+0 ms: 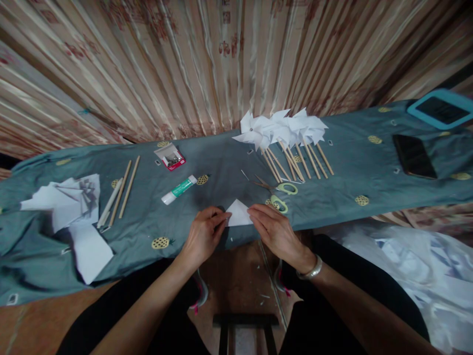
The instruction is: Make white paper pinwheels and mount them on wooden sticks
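Note:
A white paper triangle (pixel 238 213) lies on the teal cloth-covered table (pixel 155 217) near its front edge. My left hand (pixel 204 232) has its fingers pinched against the triangle's left edge. My right hand (pixel 274 229), with a silver bracelet on the wrist, lies with fingers together pressing on the paper's right edge. Green-handled scissors (pixel 278 193) lie just behind my right hand. A glue stick (pixel 179 189) lies to the left behind my left hand.
Several white paper pinwheels on wooden sticks (pixel 284 135) lie at the back middle. Loose sticks (pixel 123 190) and paper pieces (pixel 70 207) sit at left, a small red box (pixel 170 158) behind. A dark phone (pixel 414 156) and a blue-framed tablet (pixel 441 108) lie at right.

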`<state>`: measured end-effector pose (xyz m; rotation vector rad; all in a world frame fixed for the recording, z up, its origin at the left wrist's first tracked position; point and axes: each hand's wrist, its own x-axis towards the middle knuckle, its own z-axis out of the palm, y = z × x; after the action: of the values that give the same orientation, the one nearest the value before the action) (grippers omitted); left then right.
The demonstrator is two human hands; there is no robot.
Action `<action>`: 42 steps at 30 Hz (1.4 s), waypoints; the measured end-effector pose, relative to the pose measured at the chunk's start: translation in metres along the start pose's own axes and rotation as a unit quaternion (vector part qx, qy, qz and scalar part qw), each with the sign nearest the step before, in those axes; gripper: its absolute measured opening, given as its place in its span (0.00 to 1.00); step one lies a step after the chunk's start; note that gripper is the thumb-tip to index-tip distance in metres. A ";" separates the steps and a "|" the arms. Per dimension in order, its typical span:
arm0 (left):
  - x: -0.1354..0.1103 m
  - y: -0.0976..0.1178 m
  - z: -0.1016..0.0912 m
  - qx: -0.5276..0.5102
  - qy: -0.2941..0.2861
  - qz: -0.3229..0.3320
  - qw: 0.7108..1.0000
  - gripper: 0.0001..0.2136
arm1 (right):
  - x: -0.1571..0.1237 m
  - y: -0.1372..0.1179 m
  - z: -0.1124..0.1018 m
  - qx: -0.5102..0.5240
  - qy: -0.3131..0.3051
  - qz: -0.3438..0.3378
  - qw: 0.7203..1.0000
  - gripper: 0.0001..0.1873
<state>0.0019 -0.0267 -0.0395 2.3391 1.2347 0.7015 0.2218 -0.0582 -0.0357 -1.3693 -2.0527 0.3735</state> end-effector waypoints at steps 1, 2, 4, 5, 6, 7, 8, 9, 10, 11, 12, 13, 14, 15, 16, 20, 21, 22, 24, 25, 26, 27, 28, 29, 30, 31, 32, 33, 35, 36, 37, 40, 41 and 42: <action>0.000 0.000 0.000 0.000 0.000 0.000 1.000 0.10 | 0.000 0.000 0.000 0.000 0.000 0.000 1.000 0.15; 0.000 0.001 0.000 -0.001 0.000 0.000 1.000 0.10 | 0.000 0.001 0.001 -0.001 -0.001 -0.001 1.000 0.15; 0.001 0.001 0.000 -0.003 -0.003 0.000 1.000 0.10 | -0.001 0.001 0.001 -0.005 -0.002 -0.004 1.000 0.15; 0.001 0.001 -0.001 -0.002 -0.003 0.001 1.000 0.10 | -0.001 0.002 0.001 -0.009 -0.003 -0.008 1.000 0.15; 0.001 0.001 -0.001 -0.002 -0.002 0.002 1.000 0.10 | -0.001 0.002 0.001 -0.015 -0.003 -0.012 1.000 0.15; 0.001 0.001 -0.001 -0.001 -0.002 0.003 1.000 0.10 | 0.000 0.002 0.001 -0.023 -0.002 -0.018 1.000 0.14; 0.001 0.000 -0.001 0.000 -0.003 0.005 1.000 0.10 | 0.000 0.001 0.001 -0.033 -0.001 -0.024 0.999 0.14; 0.002 0.000 -0.001 0.000 -0.004 0.006 1.000 0.10 | 0.000 0.001 0.000 -0.043 0.002 -0.030 0.999 0.14; 0.002 0.000 0.000 0.000 -0.004 0.006 1.000 0.10 | 0.000 0.000 0.000 -0.054 0.005 -0.036 0.998 0.14; 0.001 0.000 0.000 -0.001 -0.005 0.005 1.000 0.10 | 0.000 0.000 0.000 -0.064 0.007 -0.040 0.997 0.15; 0.001 -0.001 0.000 -0.002 -0.005 0.002 1.000 0.10 | 0.000 -0.002 0.000 -0.073 0.010 -0.044 0.996 0.15; 0.001 -0.001 0.000 -0.003 -0.004 -0.001 1.000 0.10 | 0.000 -0.003 0.000 -0.082 0.011 -0.048 0.995 0.15; 0.001 -0.001 0.000 -0.004 -0.003 -0.003 1.000 0.10 | 0.000 -0.004 0.001 -0.093 0.010 -0.053 0.994 0.16; 0.001 -0.001 0.000 -0.005 -0.004 -0.004 1.000 0.10 | 0.000 -0.005 0.001 -0.106 0.008 -0.062 0.992 0.16; 0.001 -0.001 0.000 -0.005 -0.006 -0.004 1.000 0.10 | -0.001 -0.007 0.002 -0.119 0.003 -0.072 0.990 0.16; 0.001 0.000 -0.001 -0.008 -0.011 0.000 1.000 0.11 | -0.004 -0.010 0.007 -0.144 -0.025 -0.112 0.983 0.18; 0.001 0.000 -0.001 -0.008 -0.011 0.001 1.000 0.11 | -0.005 -0.011 0.008 -0.140 -0.031 -0.114 0.983 0.19; 0.001 0.000 -0.001 -0.009 -0.011 0.001 1.000 0.11 | -0.006 -0.011 0.010 -0.135 -0.035 -0.113 0.984 0.20; 0.002 0.000 -0.002 -0.010 -0.010 0.000 1.000 0.10 | -0.006 -0.011 0.012 -0.130 -0.040 -0.109 0.985 0.20; 0.002 0.001 -0.002 -0.011 -0.010 0.000 1.000 0.10 | -0.007 -0.010 0.013 -0.131 -0.041 -0.108 0.985 0.20; 0.002 0.001 -0.002 -0.012 -0.010 -0.001 1.000 0.10 | -0.007 -0.010 0.013 -0.135 -0.043 -0.108 0.984 0.20; 0.002 0.001 -0.001 -0.012 -0.010 -0.001 1.000 0.10 | -0.007 -0.010 0.014 -0.139 -0.043 -0.110 0.983 0.20; 0.002 0.001 -0.001 -0.011 -0.010 -0.001 1.000 0.10 | -0.007 -0.010 0.014 -0.143 -0.043 -0.111 0.983 0.19; 0.002 0.001 -0.001 -0.011 -0.010 -0.001 1.000 0.10 | -0.006 -0.010 0.014 -0.145 -0.041 -0.112 0.982 0.19; 0.002 0.001 -0.001 -0.011 -0.010 0.000 1.000 0.10 | -0.006 -0.010 0.014 -0.145 -0.041 -0.112 0.982 0.19; 0.002 0.001 -0.001 -0.012 -0.010 0.000 1.000 0.10 | -0.006 -0.010 0.014 -0.143 -0.041 -0.109 0.983 0.19; 0.002 0.001 -0.001 -0.012 -0.009 0.000 1.000 0.10 | -0.006 -0.011 0.014 -0.140 -0.042 -0.102 0.984 0.19; 0.002 0.000 0.000 -0.012 -0.010 -0.001 1.000 0.10 | -0.005 -0.011 0.014 -0.136 -0.044 -0.095 0.985 0.19; 0.002 0.000 0.000 -0.010 -0.011 -0.003 1.000 0.10 | -0.005 -0.012 0.014 -0.130 -0.045 -0.082 0.987 0.19; 0.002 0.000 0.000 -0.008 -0.012 -0.003 1.000 0.10 | -0.005 -0.012 0.014 -0.128 -0.044 -0.077 0.988 0.19; 0.002 0.000 -0.001 -0.006 -0.013 -0.003 1.000 0.10 | -0.005 -0.012 0.014 -0.127 -0.043 -0.074 0.988 0.19; 0.002 0.000 -0.001 -0.005 -0.015 -0.001 1.000 0.10 | -0.005 -0.012 0.014 -0.127 -0.044 -0.071 0.988 0.19; 0.002 0.000 -0.001 -0.006 -0.015 -0.001 1.000 0.10 | -0.004 -0.012 0.014 -0.128 -0.046 -0.070 0.988 0.19; 0.002 0.000 -0.001 -0.006 -0.014 -0.001 1.000 0.10 | -0.004 -0.012 0.013 -0.131 -0.048 -0.071 0.988 0.19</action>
<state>0.0020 -0.0248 -0.0379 2.3295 1.2164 0.6716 0.2056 -0.0656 -0.0404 -1.3663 -2.3296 0.1111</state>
